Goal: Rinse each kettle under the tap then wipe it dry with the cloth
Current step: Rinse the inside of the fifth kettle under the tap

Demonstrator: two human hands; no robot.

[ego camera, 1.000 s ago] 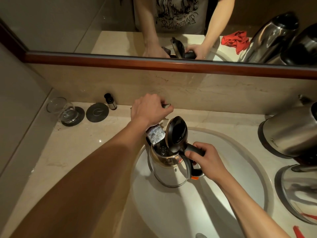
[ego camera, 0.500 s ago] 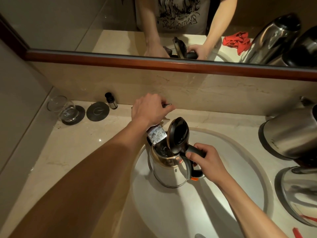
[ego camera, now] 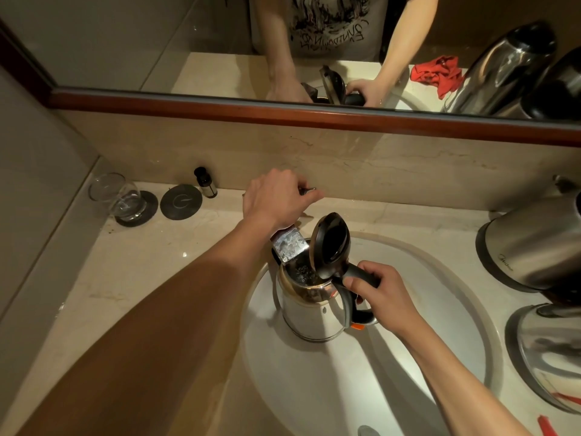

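A steel kettle [ego camera: 309,313] with its black lid [ego camera: 330,245] flipped up stands upright in the white sink basin [ego camera: 440,309], its mouth under the flat chrome tap spout [ego camera: 289,247]. Water lies inside the kettle. My right hand [ego camera: 382,294] grips the kettle's black handle. My left hand [ego camera: 278,198] is closed over the tap lever behind the spout, hiding most of it. A red cloth [ego camera: 438,75] shows only in the mirror, lying on the counter to the right; a red scrap [ego camera: 547,427] peeks in at the bottom right.
Two more steel kettles stand on the counter right of the basin, one further back [ego camera: 534,243] and one nearer [ego camera: 547,357]. At the back left sit a tipped glass [ego camera: 116,196] on a dark coaster, a second coaster [ego camera: 180,202] and a small dark bottle [ego camera: 206,183]. The mirror runs along the back wall.
Hardly anything differs. Both hands keep their holds and the kettle stays under the spout; only the view has shifted slightly.
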